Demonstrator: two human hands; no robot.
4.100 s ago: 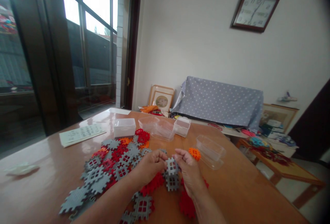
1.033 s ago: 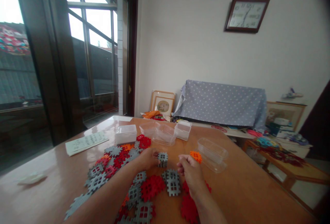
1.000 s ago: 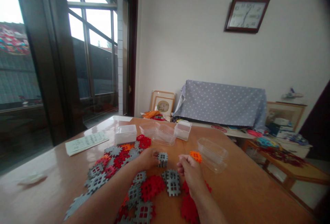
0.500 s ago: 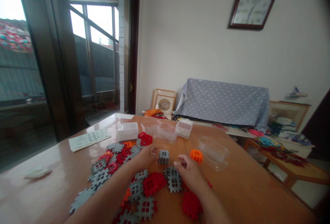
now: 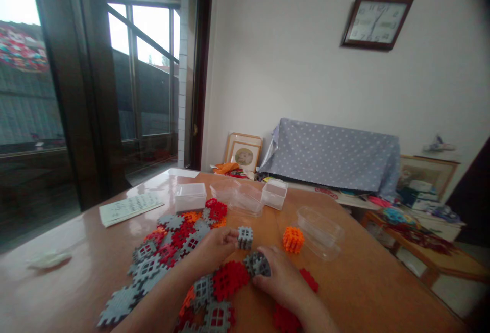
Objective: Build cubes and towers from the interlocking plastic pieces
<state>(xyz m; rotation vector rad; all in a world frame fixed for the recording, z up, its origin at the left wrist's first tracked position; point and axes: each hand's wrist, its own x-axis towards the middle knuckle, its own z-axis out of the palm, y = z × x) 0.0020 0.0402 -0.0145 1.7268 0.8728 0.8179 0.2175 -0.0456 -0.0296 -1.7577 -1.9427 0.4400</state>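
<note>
My left hand (image 5: 222,243) has its fingers bent against the left side of a small stack of grey interlocking plastic tiles (image 5: 245,237), each with a window grid. Part of that grip is hidden behind the fingers. Just to the right, my right hand (image 5: 281,279) closes its thumb and fingers around dark grey window tiles (image 5: 262,266), which look tilted. Red tiles (image 5: 229,279) lie beside them, and another red tile (image 5: 287,317) is partly covered by my right forearm. An orange stack of tiles (image 5: 293,240) stands beyond my right hand.
Grey, red and orange tiles (image 5: 149,266) spread over the left of the wooden table (image 5: 367,282). Clear plastic boxes (image 5: 190,196) and a clear tray (image 5: 319,233) stand farther back. Paper sheets (image 5: 132,209) and a crumpled white piece (image 5: 49,260) lie at left.
My right hand has come down and closed on the dark grey tiles, which now tilt. My left fingers have moved right, up to the grey stack. The view has shifted slightly.
</note>
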